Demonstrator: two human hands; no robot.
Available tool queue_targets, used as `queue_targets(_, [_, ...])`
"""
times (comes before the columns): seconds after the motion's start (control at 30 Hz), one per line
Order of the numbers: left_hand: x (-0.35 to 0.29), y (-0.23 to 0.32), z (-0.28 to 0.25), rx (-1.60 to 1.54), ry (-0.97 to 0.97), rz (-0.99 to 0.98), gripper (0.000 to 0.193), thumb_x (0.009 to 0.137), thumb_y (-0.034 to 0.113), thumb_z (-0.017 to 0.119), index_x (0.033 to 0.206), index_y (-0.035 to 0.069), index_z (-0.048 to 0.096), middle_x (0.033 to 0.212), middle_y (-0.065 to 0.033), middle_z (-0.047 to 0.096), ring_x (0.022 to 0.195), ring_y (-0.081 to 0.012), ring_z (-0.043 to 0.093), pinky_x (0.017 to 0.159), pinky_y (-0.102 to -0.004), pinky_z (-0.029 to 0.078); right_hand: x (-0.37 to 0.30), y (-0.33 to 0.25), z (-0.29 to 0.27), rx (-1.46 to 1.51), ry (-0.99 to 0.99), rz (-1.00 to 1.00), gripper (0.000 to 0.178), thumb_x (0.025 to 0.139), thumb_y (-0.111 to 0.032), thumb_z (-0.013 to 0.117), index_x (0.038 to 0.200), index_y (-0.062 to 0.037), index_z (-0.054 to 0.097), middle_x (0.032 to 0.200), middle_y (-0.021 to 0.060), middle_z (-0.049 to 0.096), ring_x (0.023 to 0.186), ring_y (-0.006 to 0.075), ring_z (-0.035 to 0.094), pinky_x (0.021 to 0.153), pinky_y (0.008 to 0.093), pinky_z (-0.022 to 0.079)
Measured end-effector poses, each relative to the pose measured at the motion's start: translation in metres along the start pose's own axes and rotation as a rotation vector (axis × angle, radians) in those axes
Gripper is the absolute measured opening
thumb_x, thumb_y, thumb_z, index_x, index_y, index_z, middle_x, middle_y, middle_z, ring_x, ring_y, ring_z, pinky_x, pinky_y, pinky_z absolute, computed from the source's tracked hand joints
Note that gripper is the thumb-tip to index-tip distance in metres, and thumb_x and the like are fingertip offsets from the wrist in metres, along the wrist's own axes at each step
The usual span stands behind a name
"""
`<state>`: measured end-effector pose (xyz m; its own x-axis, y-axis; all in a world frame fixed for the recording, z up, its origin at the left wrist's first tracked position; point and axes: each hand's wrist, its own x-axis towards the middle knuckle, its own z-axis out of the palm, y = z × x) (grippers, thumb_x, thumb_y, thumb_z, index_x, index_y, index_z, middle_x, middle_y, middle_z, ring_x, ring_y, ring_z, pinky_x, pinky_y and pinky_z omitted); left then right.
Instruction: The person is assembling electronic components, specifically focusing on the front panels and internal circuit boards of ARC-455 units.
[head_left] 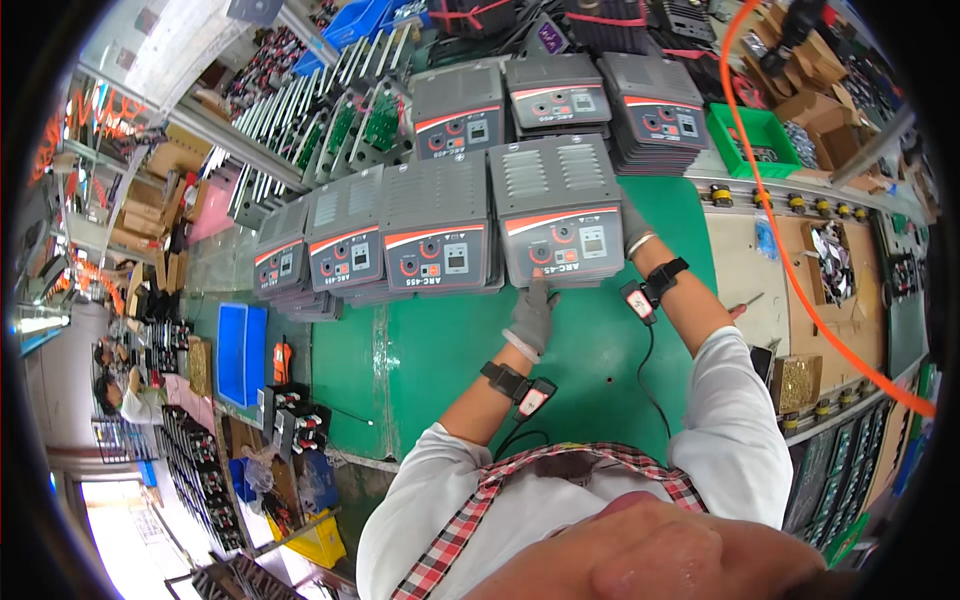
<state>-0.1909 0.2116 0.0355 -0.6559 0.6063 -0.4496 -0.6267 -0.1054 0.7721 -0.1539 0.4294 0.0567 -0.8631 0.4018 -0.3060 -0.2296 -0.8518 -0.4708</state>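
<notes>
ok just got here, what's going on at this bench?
A person in grey gloves has both hands on the rightmost stack of grey panels in the front row: left hand at its near edge, right hand along its right side, partly hidden. I can't tell if any panel is lifted. Similar stacks stand to the left and behind on the green table. A green bin sits beyond, to the right.

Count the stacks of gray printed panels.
7: front row, leftmost stack, second stack, third stack, rightmost stack; back row, left stack, middle stack, right stack. Others may be hidden.
</notes>
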Motion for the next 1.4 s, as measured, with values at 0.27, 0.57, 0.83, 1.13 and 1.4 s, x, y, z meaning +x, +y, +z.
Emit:
queue_targets(0.27, [0.005, 0.001, -0.042, 0.257, -0.233, -0.036, 0.061, 0.083, 0.052, 0.037, 0.113, -0.001, 0.034, 0.109, -0.0191, 0.04, 0.103, -0.0327, 0.041, 0.088, -0.0481, 0.035, -0.061, -0.006, 0.021, -1.229, 0.345, -0.266, 0.046, 0.087, -0.04, 0.038, 0.111, -0.0024, 0.046, 0.101, 0.0125, 0.054, 0.094, 0.0238, 0.052, 0.08, 0.035, 0.042])
queue_targets(0.57, [-0.095, -0.024, -0.013, 0.062, -0.636, -0.535, 0.038, 0.086, 0.039, 0.042, 0.094, 0.003, 0.049, 0.101, -0.0186, 0.047, 0.096, -0.0317, 0.046, 0.085, -0.0483, 0.039, -0.319, 0.026, 0.03, -0.169, 0.236, -0.317, 0.037, 0.083, -0.032, 0.047, 0.108, -0.0042, 0.046, 0.106, 0.0202, 0.047, 0.097, 0.0347, 0.048, 0.084, 0.0437, 0.042])
queue_targets(0.83, [-0.135, -0.045, -0.011, 0.355, -0.944, -0.601, 0.028, 0.087, 0.03, 0.042, 0.092, 0.004, 0.052, 0.095, -0.0133, 0.052, 0.091, -0.0263, 0.05, 0.082, -0.0437, 0.042, -0.497, 0.136, -0.041, 0.084, 0.688, -0.468, 0.034, 0.084, -0.026, 0.045, 0.105, 0.0002, 0.048, 0.107, 0.0237, 0.046, 0.098, 0.0345, 0.048, 0.084, 0.0429, 0.043])
queue_targets(1.13, [-0.202, -0.15, 0.063, 0.539, -1.226, -0.811, 0.017, 0.085, 0.02, 0.041, 0.084, 0.004, 0.047, 0.078, -0.0051, 0.051, 0.069, -0.0138, 0.051, 0.065, -0.028, 0.044, -0.684, 0.197, -0.095, 0.106, 0.843, -0.829, 0.039, 0.086, -0.025, 0.042, 0.116, 0.0008, 0.043, 0.11, 0.0147, 0.05, 0.097, 0.0269, 0.051, 0.079, 0.0401, 0.045])
queue_targets(1.4, [-0.34, -0.254, 0.168, 0.81, -1.162, -0.733, 0.02, 0.083, 0.019, 0.048, 0.094, 0.002, 0.05, 0.084, -0.0093, 0.056, 0.074, -0.0181, 0.056, 0.069, -0.032, 0.049, -0.829, 0.226, -0.148, 0.329, 1.075, -0.984, 0.038, 0.086, -0.025, 0.041, 0.114, 0.0011, 0.044, 0.102, 0.0181, 0.053, 0.085, 0.026, 0.056, 0.076, 0.0379, 0.047])
